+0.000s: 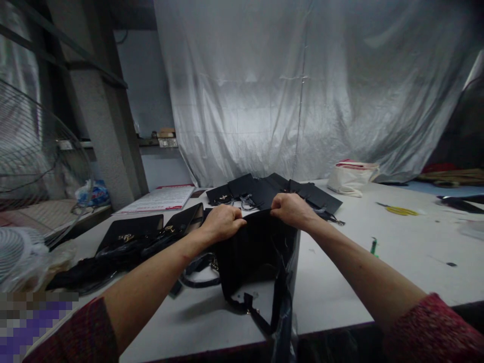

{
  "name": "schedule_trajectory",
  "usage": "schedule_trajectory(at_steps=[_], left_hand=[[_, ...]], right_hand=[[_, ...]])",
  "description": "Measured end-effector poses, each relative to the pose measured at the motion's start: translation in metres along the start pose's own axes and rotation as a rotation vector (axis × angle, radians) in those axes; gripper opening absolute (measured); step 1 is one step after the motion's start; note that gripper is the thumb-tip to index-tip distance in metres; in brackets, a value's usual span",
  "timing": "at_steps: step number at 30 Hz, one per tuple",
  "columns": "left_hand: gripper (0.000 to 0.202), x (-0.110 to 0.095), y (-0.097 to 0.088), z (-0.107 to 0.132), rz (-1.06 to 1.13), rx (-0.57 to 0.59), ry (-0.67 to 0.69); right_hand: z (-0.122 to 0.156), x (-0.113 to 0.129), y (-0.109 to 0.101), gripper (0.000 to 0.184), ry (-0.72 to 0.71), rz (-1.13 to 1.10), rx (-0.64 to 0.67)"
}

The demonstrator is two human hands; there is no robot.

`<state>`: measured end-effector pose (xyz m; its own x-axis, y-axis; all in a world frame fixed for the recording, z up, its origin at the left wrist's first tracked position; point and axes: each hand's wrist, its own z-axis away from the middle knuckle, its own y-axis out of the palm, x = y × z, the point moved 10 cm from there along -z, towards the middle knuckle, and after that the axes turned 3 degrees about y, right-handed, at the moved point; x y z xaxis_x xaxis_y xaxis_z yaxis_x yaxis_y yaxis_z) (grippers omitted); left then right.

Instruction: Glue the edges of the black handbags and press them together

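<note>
A black handbag [260, 252] stands on the white table in front of me, its straps hanging toward the near edge. My left hand [224, 222] pinches the bag's upper edge on the left. On the right, my right hand [289, 207] grips the same edge, with the fingers closed on it. Between the two hands the rim runs roughly level, and the dark inside shows below. A curved handle [200, 282] and some gold-coloured hardware lie just left of the bag.
More black bags [130, 232] lie at the left, and flat black pieces [264, 189] are spread behind. Yellow-handled scissors [401, 210], a small green tool [374, 246] and a cream cloth bag [351, 179] sit to the right. A fan [22, 247] stands at far left.
</note>
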<state>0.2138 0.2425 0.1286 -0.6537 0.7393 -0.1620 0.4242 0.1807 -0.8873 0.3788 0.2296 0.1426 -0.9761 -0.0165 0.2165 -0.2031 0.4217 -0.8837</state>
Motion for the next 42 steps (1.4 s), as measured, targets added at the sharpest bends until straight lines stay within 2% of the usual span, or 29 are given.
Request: schedule_trajectory(at_steps=[7, 11, 14, 16, 18, 21, 23, 25, 28, 31, 34, 36, 39, 42], left_hand=[[0.020, -0.001, -0.002, -0.001, 0.027, 0.024, 0.008], [0.013, -0.001, 0.004, -0.012, -0.005, 0.144, 0.002], [0.015, -0.013, 0.014, -0.029, 0.022, 0.207, 0.057], [0.019, -0.023, 0.019, -0.039, 0.013, 0.194, 0.091], [0.014, -0.031, 0.022, -0.046, -0.022, 0.161, 0.108], [0.009, -0.034, 0.023, -0.047, -0.019, 0.125, 0.119], [0.008, -0.034, 0.024, -0.046, 0.028, 0.143, 0.132], [0.011, -0.035, 0.028, -0.047, 0.085, 0.195, 0.164], [0.026, -0.035, 0.037, -0.054, 0.175, 0.260, 0.176], [0.026, -0.031, 0.038, -0.063, 0.191, 0.201, 0.128], [0.015, -0.016, 0.032, -0.063, 0.170, 0.115, -0.021], [0.013, -0.002, 0.030, -0.057, 0.172, 0.102, -0.122], [0.012, 0.014, 0.029, -0.049, 0.169, 0.102, -0.199], [0.013, 0.024, 0.030, -0.045, 0.166, 0.097, -0.236]], right_hand=[[-0.002, 0.001, 0.000, 0.005, 0.010, 0.013, 0.004], [-0.002, 0.002, 0.001, 0.006, -0.002, 0.006, -0.002], [-0.001, 0.003, 0.001, 0.008, -0.012, 0.004, -0.005], [-0.001, 0.002, 0.001, 0.009, -0.006, 0.008, -0.004], [-0.001, 0.000, 0.000, 0.009, 0.006, 0.014, 0.001], [0.000, -0.001, -0.002, 0.008, 0.021, 0.012, 0.021], [0.001, 0.000, -0.003, 0.007, 0.027, 0.005, 0.036], [0.001, 0.001, -0.003, 0.006, 0.026, -0.007, 0.045], [0.000, 0.004, 0.000, 0.004, 0.001, -0.042, 0.047], [-0.002, 0.004, 0.003, 0.002, -0.038, -0.115, 0.044], [-0.004, -0.005, -0.005, 0.011, -0.056, -0.233, -0.003], [-0.004, -0.017, -0.015, 0.018, -0.033, -0.297, -0.065], [-0.004, -0.030, -0.023, 0.021, 0.004, -0.335, -0.120], [-0.005, -0.022, -0.019, 0.018, -0.049, -0.331, -0.123]])
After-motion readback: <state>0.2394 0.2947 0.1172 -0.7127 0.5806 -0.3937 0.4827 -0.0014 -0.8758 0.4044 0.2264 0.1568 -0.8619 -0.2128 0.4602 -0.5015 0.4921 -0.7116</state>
